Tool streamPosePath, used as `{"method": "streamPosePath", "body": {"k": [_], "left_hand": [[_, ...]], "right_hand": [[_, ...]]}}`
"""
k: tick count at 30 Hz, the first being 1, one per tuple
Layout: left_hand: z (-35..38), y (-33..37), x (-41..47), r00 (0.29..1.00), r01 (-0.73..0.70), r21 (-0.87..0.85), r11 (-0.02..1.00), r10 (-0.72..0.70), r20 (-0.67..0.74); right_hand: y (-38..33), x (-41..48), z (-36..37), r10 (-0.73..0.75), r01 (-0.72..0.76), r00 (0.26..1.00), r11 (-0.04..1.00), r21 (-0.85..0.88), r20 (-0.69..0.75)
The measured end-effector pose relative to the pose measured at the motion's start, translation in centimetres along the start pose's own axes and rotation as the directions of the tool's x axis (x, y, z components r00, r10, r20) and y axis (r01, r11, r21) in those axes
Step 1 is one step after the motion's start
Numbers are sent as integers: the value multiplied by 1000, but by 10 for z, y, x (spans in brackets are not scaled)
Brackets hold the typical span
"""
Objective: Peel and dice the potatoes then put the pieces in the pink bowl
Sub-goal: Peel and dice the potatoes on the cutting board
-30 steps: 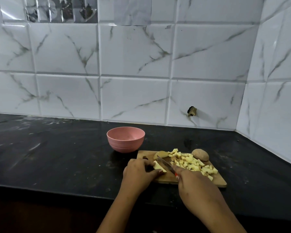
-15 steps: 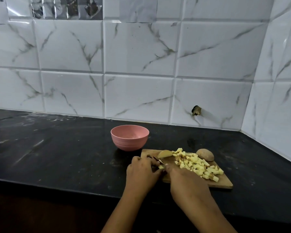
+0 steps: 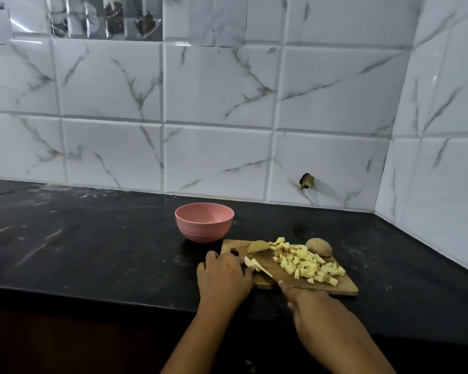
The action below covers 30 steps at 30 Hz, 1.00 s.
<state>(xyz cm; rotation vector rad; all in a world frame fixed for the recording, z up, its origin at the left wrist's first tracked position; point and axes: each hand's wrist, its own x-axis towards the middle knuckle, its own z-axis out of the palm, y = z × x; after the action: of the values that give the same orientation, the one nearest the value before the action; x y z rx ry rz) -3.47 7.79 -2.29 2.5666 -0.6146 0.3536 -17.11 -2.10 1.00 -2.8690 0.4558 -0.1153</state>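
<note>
- One dark worktop [image 3: 92,238] carries everything.
- Grey printed sheets [image 3: 106,20] are stuck on the wall tiles at the upper left. Their writing is too small to read, and no brand or label shows anywhere.
- One pink bowl [image 3: 203,230] stands upright on the worktop, just beside the board's far left corner.
- Two hands are in view. The left hand [image 3: 223,276] has its grip curled down on one pale potato piece [image 3: 250,263] at the board's left end.
- One knife [image 3: 262,269] has its blade against that piece.
- One wooden cutting board [image 3: 278,265] lies flat on the worktop.
- One larger potato wedge [image 3: 257,246] sits at the board's far edge.
- One heap of potato dice [image 3: 305,261] is too many to count exactly.
- The right hand [image 3: 316,311] has its grip closed round the knife's handle.
- One unpeeled potato [image 3: 319,247] sits at the board's far right edge.
</note>
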Motion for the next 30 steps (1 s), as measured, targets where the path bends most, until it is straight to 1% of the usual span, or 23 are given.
{"method": "streamPosePath", "body": {"k": [2,4,7,11,13,15,19,21,25,28,30], "left_hand": [[3,2,1,1000,-18,41,999,18,4],[7,4,1,1000,-26,53,998,25,20],[9,10,3,999,-47,87,995,47,-5],[7,8,14,994,-49,99,994,59,-92],[7,2,22,992,-62,93,994,72,-105],[7,-1,29,989,-106,71,992,113,-96],[6,4,31,969,-246,19,969,246,20],[6,5,29,965,-260,30,965,259,36],[5,4,24,977,-215,-14,976,215,1],[7,7,18,993,-115,-76,990,113,-34],[8,8,16,996,-86,-77,993,83,-35]], "right_hand": [[8,-2,-3,-4,6,999,998,61,-37],[15,-1,-4,0,13,994,992,124,-107],[25,6,-4,17,26,981,975,222,-192],[31,13,1,67,-10,980,956,293,-187],[32,13,5,82,-24,984,941,337,-159],[33,14,8,92,-33,985,928,371,-144],[36,17,10,114,-51,982,928,369,-152],[35,16,10,114,-44,978,930,364,-173],[27,9,10,98,-46,977,964,261,-190],[22,6,11,95,-60,973,984,165,-212],[20,9,13,100,-79,972,991,106,-212]]}}
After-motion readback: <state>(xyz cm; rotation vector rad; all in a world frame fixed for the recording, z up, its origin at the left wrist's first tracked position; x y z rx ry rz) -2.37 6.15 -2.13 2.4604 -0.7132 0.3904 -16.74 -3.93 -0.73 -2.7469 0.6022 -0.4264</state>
